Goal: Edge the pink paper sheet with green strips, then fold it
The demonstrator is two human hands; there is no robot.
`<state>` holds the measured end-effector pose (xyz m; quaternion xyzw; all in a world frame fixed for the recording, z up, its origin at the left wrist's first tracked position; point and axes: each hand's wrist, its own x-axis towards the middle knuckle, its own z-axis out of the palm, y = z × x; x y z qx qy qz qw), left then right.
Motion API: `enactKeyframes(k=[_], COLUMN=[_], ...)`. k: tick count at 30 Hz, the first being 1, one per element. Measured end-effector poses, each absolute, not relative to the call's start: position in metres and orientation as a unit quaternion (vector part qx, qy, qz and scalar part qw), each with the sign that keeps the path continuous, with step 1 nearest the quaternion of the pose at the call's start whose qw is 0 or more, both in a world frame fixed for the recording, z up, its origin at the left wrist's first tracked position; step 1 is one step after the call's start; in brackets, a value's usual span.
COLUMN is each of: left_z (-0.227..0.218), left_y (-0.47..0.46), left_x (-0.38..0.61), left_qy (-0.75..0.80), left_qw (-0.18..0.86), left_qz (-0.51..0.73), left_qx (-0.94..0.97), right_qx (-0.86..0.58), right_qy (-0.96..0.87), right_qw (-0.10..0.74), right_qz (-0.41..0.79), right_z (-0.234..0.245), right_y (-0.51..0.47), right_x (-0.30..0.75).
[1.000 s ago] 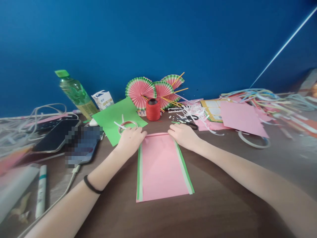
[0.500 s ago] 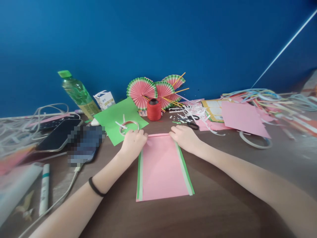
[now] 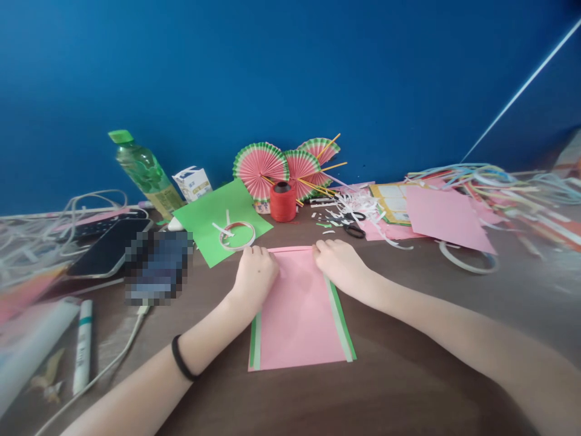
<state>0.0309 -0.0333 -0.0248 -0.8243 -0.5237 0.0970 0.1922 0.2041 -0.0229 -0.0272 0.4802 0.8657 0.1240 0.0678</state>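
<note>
A pink paper sheet (image 3: 297, 315) with green and white strips along both long sides lies on the brown table in front of me. My left hand (image 3: 255, 274) rests on its far left corner, fingers curled down onto the folded far edge. My right hand (image 3: 338, 263) presses the far right corner the same way. Both hands pinch the narrow fold at the sheet's far edge. A black band circles my left wrist.
Behind the sheet lie a green paper (image 3: 221, 219) with a tape roll (image 3: 236, 235), a red thread spool (image 3: 282, 201), watermelon paper fans (image 3: 261, 170), scissors (image 3: 353, 229) and paper scraps. A green bottle (image 3: 144, 174), phones (image 3: 105, 247) and a glue stick (image 3: 83, 345) sit left; pink paper (image 3: 442, 217) right.
Both hands have slid inward along the far edge of the pink sheet, closer together. The sheet stays in place.
</note>
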Motion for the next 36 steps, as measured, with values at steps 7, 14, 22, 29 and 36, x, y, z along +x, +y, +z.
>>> enactKeyframes(k=[7,14,22,29,36], left_z=[-0.030,-0.031,-0.034,-0.042,-0.039], left_y=[-0.038,-0.039,-0.037,-0.036,-0.037], left_x=[0.035,0.035,0.034,0.032,0.032], left_qy=[-0.525,-0.535,-0.510,-0.496,-0.500], left_qw=[0.203,0.193,0.208,0.167,0.162], left_qz=[0.088,0.091,0.039,0.025,0.026], left_qx=[-0.822,-0.818,-0.834,-0.852,-0.851], right_qx=[0.473,0.466,0.471,0.481,0.475], right_qy=[0.868,0.869,0.865,0.860,0.860], right_qw=[0.077,0.052,0.044,0.039,0.038], right_qz=[0.129,0.158,0.169,0.167,0.183], right_z=[-0.028,-0.036,-0.039,-0.043,-0.044], right_y=[-0.025,-0.027,-0.026,-0.027,-0.027], right_x=[0.202,0.203,0.203,0.203,0.201])
